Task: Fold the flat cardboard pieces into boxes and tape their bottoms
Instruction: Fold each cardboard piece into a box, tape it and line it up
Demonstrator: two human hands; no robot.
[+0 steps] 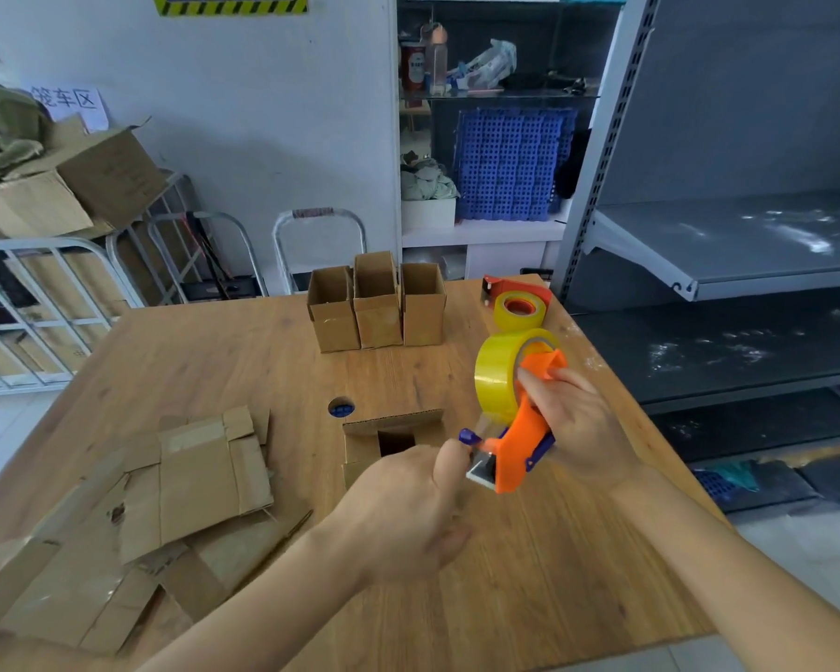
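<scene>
The right hand (578, 424) grips the orange tape dispenser (520, 448), fingers curled tight round its handle and one fingertip up against the yellow tape roll (495, 380). It holds the dispenser in the air above the wooden table (554, 574). The left hand (403, 506) meets the dispenser's front end. Its thumb (449, 460) lies against the metal plate there and its other fingers are curled in beneath. Whether a tape end is pinched between them cannot be told. Just behind both hands an unfinished box (360, 446) stands on the table, a dark gap showing between its flaps. Flat cardboard pieces (190, 477) lie piled to the left. Three folded boxes (377, 308) stand side by side at the far edge, with a second dispenser (517, 295) near them.
</scene>
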